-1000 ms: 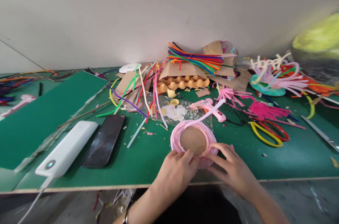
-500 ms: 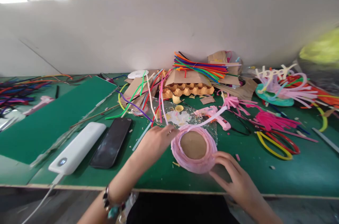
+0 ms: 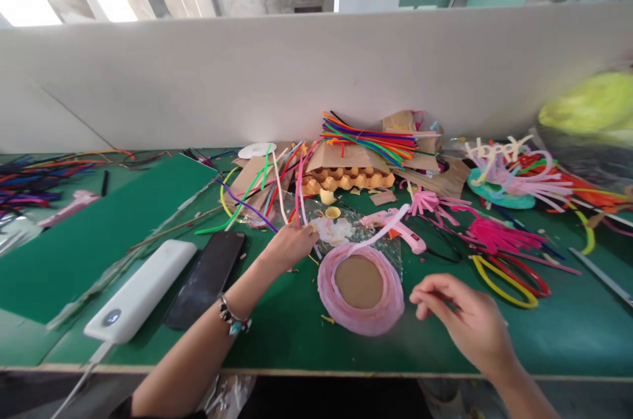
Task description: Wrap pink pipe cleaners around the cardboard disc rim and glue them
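the thick round coil of fuzzy pale pink stems (image 3: 363, 321) lies on the green tabletop (image 3: 287, 346), near its front edge and between the hands. it rings a flat brown cardboard disc (image 3: 359, 282), whose outer edge is hidden under the pink. one loose pale pink stem end (image 3: 391, 225) sticks up from the coil's far side, crossing in front of the pink glue gun (image 3: 411, 238) and covering part of it.

the left hand (image 3: 293, 244) reaches past the coil, fingers drawn narrow against the lower ends of thin pink and white fuzzy stems (image 3: 299, 191); whether it grips any, i cannot tell. its fingertips come close to an irregular white patch (image 3: 336, 231) on clear crinkled plastic, its material hard to make out.

the right hand (image 3: 467, 323) hangs just beside the coil, apart from it, thumb and fingers bent close together; whether anything small sits between them cannot be told.

the yellow-green bag (image 3: 588, 109) is cut off by the right border, and the dark multicoloured stem pile (image 3: 34, 178) by the left. the white power bank's (image 3: 141, 290) cable runs out of view below.
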A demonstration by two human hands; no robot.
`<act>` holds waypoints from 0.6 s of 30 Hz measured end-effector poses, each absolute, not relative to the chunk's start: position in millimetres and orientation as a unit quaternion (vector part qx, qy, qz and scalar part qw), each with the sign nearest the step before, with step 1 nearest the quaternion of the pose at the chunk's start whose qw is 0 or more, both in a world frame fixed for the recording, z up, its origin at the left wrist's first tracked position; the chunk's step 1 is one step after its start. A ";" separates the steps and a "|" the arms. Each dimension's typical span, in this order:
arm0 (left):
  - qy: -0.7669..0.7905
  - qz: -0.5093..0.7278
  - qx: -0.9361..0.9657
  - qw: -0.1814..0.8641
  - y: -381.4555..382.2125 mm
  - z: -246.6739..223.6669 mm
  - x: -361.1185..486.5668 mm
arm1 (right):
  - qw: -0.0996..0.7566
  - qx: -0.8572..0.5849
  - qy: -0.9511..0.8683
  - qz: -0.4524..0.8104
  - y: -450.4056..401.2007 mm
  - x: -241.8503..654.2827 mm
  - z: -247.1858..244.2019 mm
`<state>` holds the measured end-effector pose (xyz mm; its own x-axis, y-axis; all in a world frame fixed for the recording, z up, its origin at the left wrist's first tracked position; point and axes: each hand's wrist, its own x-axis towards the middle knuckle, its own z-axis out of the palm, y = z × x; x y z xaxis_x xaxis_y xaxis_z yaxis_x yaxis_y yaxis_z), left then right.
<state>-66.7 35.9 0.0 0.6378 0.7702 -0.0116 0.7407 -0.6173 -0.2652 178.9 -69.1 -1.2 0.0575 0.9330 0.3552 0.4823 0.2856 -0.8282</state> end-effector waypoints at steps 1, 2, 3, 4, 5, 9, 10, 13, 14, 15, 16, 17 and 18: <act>-0.415 0.059 -0.900 0.121 35.0 1.4 -69.2 | 0.484 -0.548 -0.638 0.241 -66.7 179.1 3.6; -0.409 0.055 -0.902 0.124 33.9 2.9 -71.8 | 0.488 -0.545 -0.638 0.242 -63.9 179.7 9.0; -0.403 0.050 -0.905 0.127 33.0 4.4 -74.2 | 0.490 -0.538 -0.643 0.237 -60.6 181.0 15.2; -0.398 0.046 -0.907 0.130 32.4 6.1 -76.4 | 0.490 -0.527 -0.656 0.229 -57.0 182.8 22.2; -0.394 0.044 -0.909 0.132 32.3 8.3 -78.4 | 0.487 -0.513 -0.673 0.217 -53.3 185.0 29.9; -0.372 -0.058 -0.911 0.167 40.2 26.1 -84.8 | 0.462 -0.431 -0.762 0.141 -40.8 195.2 66.5; -0.363 -0.122 -0.905 0.184 44.0 33.5 -86.1 | 0.460 -0.418 -0.775 0.115 -38.8 197.1 76.2; -0.362 -0.319 -0.848 0.220 55.5 62.0 -88.8 | 0.473 -0.399 -0.784 0.042 -34.2 198.7 103.8; -0.361 -0.371 -0.824 0.232 57.7 72.5 -88.9 | 0.475 -0.391 -0.788 0.033 -32.4 197.5 112.1; -0.364 -0.405 -0.805 0.236 58.5 82.9 -88.4 | 0.485 -0.375 -0.789 0.036 -30.2 195.7 119.6; -0.367 -0.438 -0.786 0.234 57.6 92.7 -87.3 | 0.500 -0.353 -0.789 0.046 -27.4 193.2 126.1; -0.361 -0.470 -0.772 0.230 55.2 101.5 -85.5 | 0.517 -0.319 -0.792 0.061 -24.2 190.5 131.2; -0.350 -0.500 -0.757 0.233 51.3 108.9 -83.1 | 0.550 -0.293 -0.779 0.062 -20.5 187.7 134.8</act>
